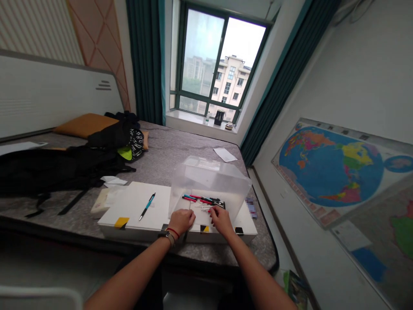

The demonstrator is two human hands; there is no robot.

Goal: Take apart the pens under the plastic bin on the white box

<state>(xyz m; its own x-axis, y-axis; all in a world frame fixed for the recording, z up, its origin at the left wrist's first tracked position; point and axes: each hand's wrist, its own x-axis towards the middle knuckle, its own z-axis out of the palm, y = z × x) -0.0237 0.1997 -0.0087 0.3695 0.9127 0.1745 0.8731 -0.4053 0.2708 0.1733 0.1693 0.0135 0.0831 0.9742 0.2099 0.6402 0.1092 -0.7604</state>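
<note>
A clear plastic bin (209,178) stands on a flat white box (127,206). Inside it lies a loose pile of pens (206,200), mostly black, red and blue. My left hand (181,221), with a watch and a red cord at the wrist, is curled closed at the bin's near left side; its fingertips are hidden. My right hand (221,218) reaches into the near right part of the bin, fingers bent together beside the pens. What it grips is too small to make out. A blue and black pen (147,206) lies on the box, left of the bin.
The white box rests on a bed (161,146) with a grey cover. A pack of tissues (109,198) sits at its left, near a black backpack (64,172). White paper (225,154) lies behind the bin. A world map (332,163) hangs on the right wall.
</note>
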